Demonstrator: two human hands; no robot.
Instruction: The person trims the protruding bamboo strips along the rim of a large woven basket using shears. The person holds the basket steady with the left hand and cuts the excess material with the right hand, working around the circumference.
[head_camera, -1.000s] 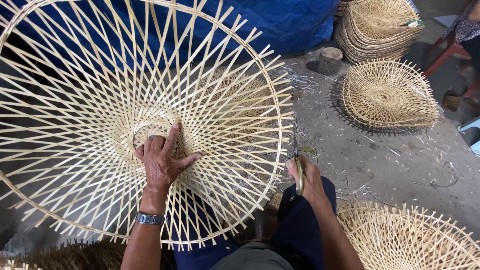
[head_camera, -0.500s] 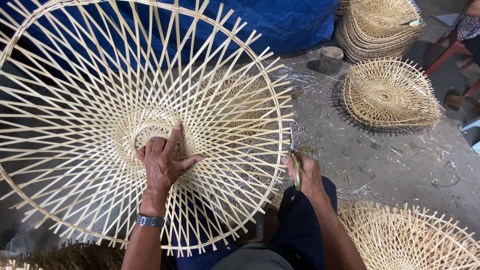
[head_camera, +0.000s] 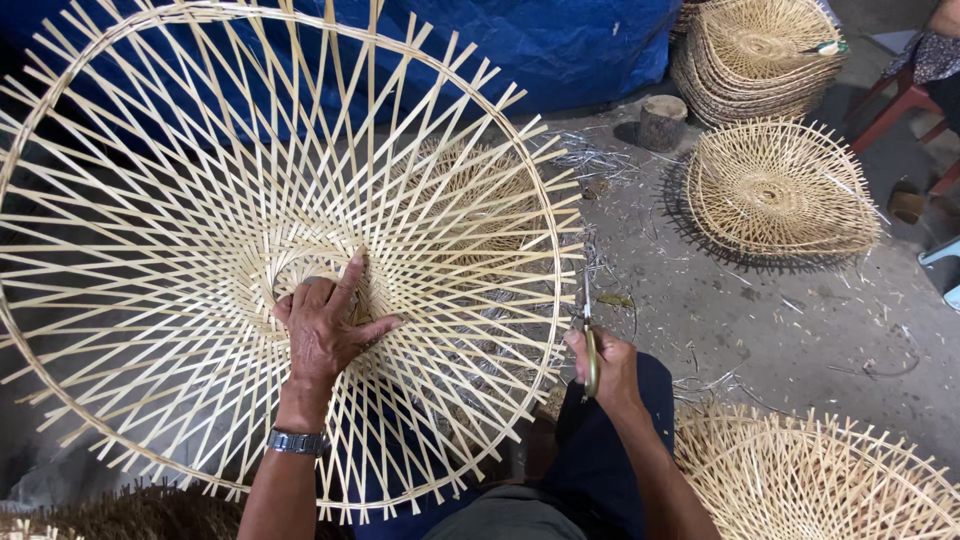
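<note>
Head view: the big bamboo frame (head_camera: 200, 200) fills the left side, its woven centre and outer hoop already in place, with loose strip ends poking past the rim all round. The left hand (head_camera: 325, 325) lies spread on the hub. The right hand (head_camera: 605, 365) is closed around scissors (head_camera: 590, 350) at the frame's right edge, so trimming looks partly done. Finished baskets (head_camera: 780, 190) sit far right.

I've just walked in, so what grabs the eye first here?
A huge open-weave bamboo frame fills the left, the left hand pressed on its centre. At its right rim the right hand grips scissors. Across the littered floor, finished baskets are stacked top right.
</note>
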